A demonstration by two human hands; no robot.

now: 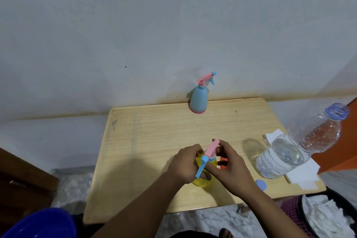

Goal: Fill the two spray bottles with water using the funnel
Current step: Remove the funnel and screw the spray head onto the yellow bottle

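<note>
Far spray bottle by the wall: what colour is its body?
Light blue body, pink base; head view.

Counted items on one wooden tabletop point(146, 141).
Two spray bottles: a blue one point(199, 100) at 12 o'clock, a yellow one point(201, 180) at 6 o'clock. One clear water bottle point(289, 152) at 3 o'clock, one blue cap point(261, 184) beside it. Two hands.

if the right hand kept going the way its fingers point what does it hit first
The right hand points left at the yellow spray bottle, and its fingers already touch the pink sprayer head. Past that is the left hand.
</note>
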